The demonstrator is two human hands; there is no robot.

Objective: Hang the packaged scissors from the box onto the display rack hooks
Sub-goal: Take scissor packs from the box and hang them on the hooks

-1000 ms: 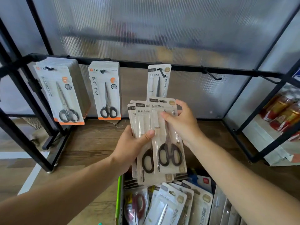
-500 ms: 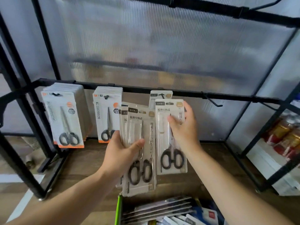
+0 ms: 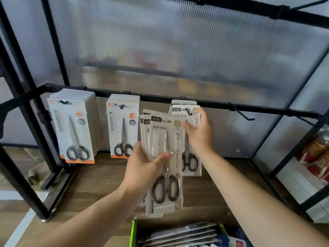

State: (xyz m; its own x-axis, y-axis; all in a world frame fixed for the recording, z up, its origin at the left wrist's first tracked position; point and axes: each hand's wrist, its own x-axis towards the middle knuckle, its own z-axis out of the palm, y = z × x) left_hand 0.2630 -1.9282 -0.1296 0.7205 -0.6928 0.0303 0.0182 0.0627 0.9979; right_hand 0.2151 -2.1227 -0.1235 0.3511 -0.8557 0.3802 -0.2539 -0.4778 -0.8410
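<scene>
My left hand (image 3: 142, 168) grips a small stack of beige scissors packs (image 3: 165, 157), thumb across the front one, in front of the rack. My right hand (image 3: 199, 132) holds one more beige pack (image 3: 185, 113) by its right side, its top hole over the third hook (image 3: 188, 111) on the black rail (image 3: 213, 104); another pack hangs just behind it. Two fuller hooks to the left carry white-and-orange scissors packs (image 3: 74, 132), (image 3: 122, 127). The box (image 3: 132, 234) with a green edge sits at the bottom, holding several more packs.
An empty hook (image 3: 243, 116) juts from the rail to the right, with another further right. Black frame posts stand at left and right. A wooden floor lies under the rack. Red-and-yellow packaged goods (image 3: 318, 157) sit on the neighbouring shelf at right.
My right hand has drawn one pack off the stack and lifted it up-right to the third hook. The left hand's stack has risen a little, and my view has tilted upward.
</scene>
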